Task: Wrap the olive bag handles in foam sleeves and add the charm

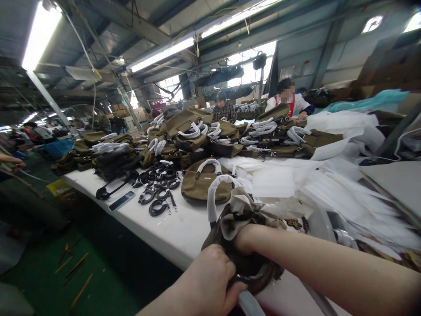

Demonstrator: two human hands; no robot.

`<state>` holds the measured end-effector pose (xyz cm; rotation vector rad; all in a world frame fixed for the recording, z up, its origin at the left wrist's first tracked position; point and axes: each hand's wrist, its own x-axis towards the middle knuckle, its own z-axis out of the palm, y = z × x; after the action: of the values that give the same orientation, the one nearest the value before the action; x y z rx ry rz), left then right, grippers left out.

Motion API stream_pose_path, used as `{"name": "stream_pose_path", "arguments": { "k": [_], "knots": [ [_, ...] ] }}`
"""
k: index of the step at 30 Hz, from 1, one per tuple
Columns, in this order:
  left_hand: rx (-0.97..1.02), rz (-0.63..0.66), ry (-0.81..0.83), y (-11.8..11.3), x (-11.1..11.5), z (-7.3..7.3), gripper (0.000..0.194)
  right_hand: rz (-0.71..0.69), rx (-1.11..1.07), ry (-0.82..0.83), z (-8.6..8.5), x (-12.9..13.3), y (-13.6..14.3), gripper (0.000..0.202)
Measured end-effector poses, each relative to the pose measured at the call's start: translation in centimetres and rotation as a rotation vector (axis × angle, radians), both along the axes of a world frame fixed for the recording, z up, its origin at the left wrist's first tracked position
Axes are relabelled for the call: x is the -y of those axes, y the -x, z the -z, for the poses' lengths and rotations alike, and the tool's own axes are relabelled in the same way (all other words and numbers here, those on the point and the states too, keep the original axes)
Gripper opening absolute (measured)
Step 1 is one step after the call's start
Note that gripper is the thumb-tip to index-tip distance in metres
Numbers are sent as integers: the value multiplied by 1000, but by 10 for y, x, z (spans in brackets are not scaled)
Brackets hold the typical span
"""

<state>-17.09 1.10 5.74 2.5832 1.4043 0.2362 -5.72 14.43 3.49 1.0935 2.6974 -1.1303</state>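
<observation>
An olive handbag (263, 267) with its pale lining (241, 206) bunched up out of the mouth is right in front of me, at the near edge of the table. My left hand (210, 281) is closed around the bag's dark rim, close to a plastic-wrapped handle (251, 305). The other wrapped handle (215, 197) arches up on the far side. My right hand (246, 239) reaches into the bag's opening, and the lining hides its fingers. Just beyond stands a finished-looking olive handbag (205, 182), upright, with white-wrapped handles.
Coiled black straps (159, 197) and a phone (121, 200) lie on the white table (171, 235). Olive bags (187, 127) are heaped behind. White sheets (279, 175) spread to the right. Two people (225, 109) are across the table; another person's hand (13, 161) shows far left.
</observation>
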Motion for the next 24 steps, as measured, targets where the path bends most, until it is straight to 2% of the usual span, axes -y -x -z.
{"name": "stream_pose_path", "arguments": {
  "k": [2,5,8,11,14,16,18,20,22,24],
  "knots": [
    [28,-12,-5,3,-1,4,25,-126,136,-21,0,5,2,12],
    [57,-31,-23,7,-3,9,23,-252,249,-92,-11,12,-6,25],
    [74,-40,-22,9,-5,10,23,-318,273,-160,-34,15,-17,42],
    [127,-48,-23,11,-7,9,21,-327,260,-230,-65,15,-25,43],
    [218,-43,-80,15,-7,7,19,-273,250,-330,-98,18,-33,26],
    [237,-77,-173,18,-5,7,37,-237,210,-406,-120,19,-43,24],
    [213,-179,-255,22,-3,10,59,-161,88,-534,-135,13,-62,24],
    [186,-289,-278,25,-1,15,68,-9,-20,-708,-139,-1,-90,24],
    [169,-338,-262,27,0,22,66,173,40,-823,-132,-23,-124,39],
    [163,-341,-260,28,-1,26,62,295,253,-748,-118,-45,-154,51]
  ]
}}
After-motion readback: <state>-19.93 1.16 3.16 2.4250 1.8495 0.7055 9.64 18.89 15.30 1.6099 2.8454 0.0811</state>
